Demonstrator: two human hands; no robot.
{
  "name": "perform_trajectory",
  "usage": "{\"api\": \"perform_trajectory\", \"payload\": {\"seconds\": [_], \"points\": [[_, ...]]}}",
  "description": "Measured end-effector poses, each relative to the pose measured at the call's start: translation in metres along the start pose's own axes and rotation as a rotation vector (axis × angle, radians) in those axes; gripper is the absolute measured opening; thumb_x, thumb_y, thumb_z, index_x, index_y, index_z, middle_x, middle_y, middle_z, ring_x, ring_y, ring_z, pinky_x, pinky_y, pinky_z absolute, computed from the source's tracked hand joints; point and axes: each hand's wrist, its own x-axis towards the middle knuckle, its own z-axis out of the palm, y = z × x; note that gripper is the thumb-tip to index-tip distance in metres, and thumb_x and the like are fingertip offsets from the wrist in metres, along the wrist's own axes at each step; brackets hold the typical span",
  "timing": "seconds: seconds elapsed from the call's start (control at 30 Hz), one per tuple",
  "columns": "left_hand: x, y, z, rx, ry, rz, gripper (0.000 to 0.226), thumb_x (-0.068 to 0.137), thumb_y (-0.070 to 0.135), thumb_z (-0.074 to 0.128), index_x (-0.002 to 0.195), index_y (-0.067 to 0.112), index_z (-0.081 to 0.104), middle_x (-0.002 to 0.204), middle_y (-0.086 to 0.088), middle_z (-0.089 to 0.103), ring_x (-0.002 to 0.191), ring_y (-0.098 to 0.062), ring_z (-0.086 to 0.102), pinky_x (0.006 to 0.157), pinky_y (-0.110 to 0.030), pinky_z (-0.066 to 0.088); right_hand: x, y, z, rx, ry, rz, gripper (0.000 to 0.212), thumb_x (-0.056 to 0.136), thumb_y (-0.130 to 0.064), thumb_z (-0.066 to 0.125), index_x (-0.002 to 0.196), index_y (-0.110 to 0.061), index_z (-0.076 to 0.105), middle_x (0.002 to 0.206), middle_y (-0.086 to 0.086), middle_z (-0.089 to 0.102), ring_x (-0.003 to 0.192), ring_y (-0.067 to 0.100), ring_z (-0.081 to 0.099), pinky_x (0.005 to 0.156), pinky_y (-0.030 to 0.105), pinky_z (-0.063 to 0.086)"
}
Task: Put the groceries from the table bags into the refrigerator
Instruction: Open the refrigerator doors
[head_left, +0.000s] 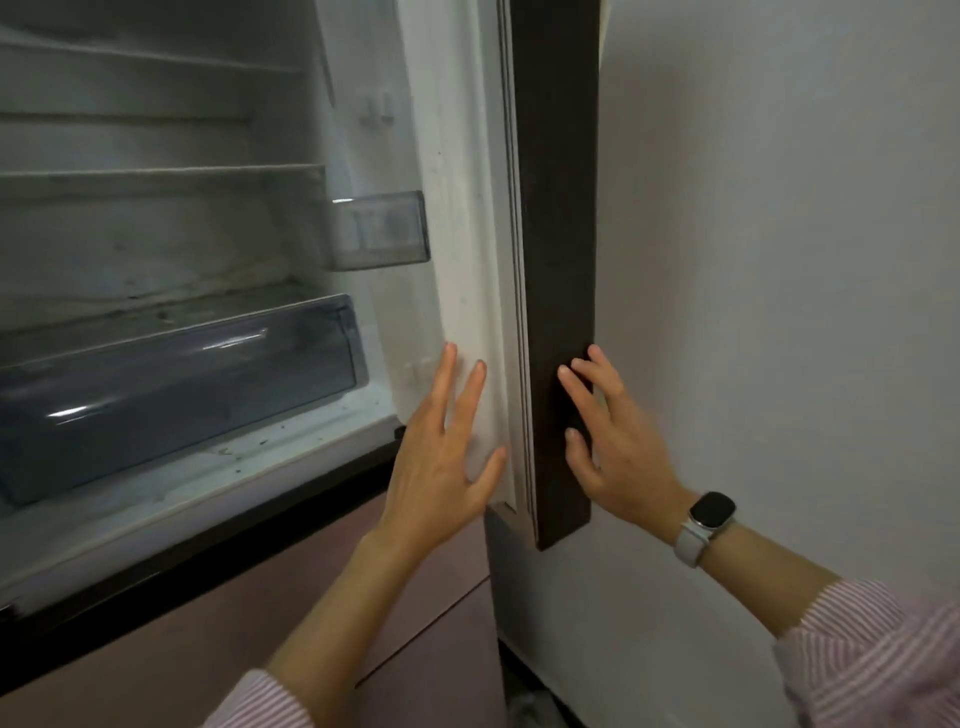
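Observation:
The refrigerator stands open, its white interior (156, 223) showing bare shelves and a dark clear drawer (171, 384) at the bottom. Its door (561, 208) is swung wide to the right, dark edge toward me. My left hand (441, 457) lies flat with fingers spread against the door's white inner lining near its lower corner. My right hand (613, 441), a watch on its wrist, rests with fingers apart on the door's dark outer edge. Neither hand holds anything. No groceries or bags are in view.
A small clear door bin (382, 228) hangs on the inner door. A white wall (779, 260) stands close behind the open door on the right. Below the fridge compartment is a pinkish lower front (234, 623).

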Motion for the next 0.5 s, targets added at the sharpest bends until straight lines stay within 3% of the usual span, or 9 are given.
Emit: {"api": "perform_trajectory", "payload": {"seconds": [0.13, 0.23, 0.33, 0.5], "points": [[0.026, 0.019, 0.026, 0.013, -0.020, -0.011, 0.090, 0.084, 0.029, 0.057, 0.147, 0.014, -0.007, 0.154, -0.008, -0.008, 0.138, -0.006, 0.001, 0.109, -0.026, 0.017, -0.004, 0.025, -0.016, -0.004, -0.056, 0.130, 0.057, 0.092, -0.031, 0.037, 0.144, -0.020, 0.017, 0.152, 0.009, 0.021, 0.132, 0.015, 0.028, 0.093, 0.023, 0.037], [0.047, 0.026, 0.046, 0.072, -0.064, 0.024, 0.092, 0.083, 0.023, 0.061, 0.146, 0.012, -0.003, 0.154, -0.007, -0.004, 0.140, -0.012, 0.000, 0.111, -0.036, 0.012, 0.002, 0.042, -0.018, 0.139, -0.142, 0.236, 0.064, 0.094, -0.020, 0.043, 0.140, -0.028, -0.001, 0.155, 0.002, 0.004, 0.134, 0.008, 0.016, 0.103, 0.019, 0.023], [0.069, 0.030, 0.065, 0.148, -0.110, 0.057, 0.091, 0.083, 0.026, 0.061, 0.146, 0.016, -0.003, 0.154, -0.004, -0.005, 0.141, -0.022, 0.000, 0.110, -0.045, 0.010, 0.010, 0.065, -0.015, 0.235, -0.162, 0.296, 0.066, 0.094, -0.012, 0.042, 0.143, -0.019, -0.003, 0.154, 0.002, -0.001, 0.142, 0.013, 0.004, 0.111, 0.020, 0.007], [0.095, 0.040, 0.092, 0.216, -0.143, 0.051, 0.092, 0.077, 0.025, 0.067, 0.147, 0.014, 0.007, 0.154, -0.004, 0.002, 0.141, -0.026, 0.007, 0.108, -0.051, 0.016, 0.023, 0.099, -0.010, 0.389, -0.191, 0.412, 0.064, 0.095, -0.009, 0.038, 0.145, -0.016, -0.001, 0.155, -0.002, 0.002, 0.141, 0.009, 0.008, 0.115, 0.026, 0.013]]}}
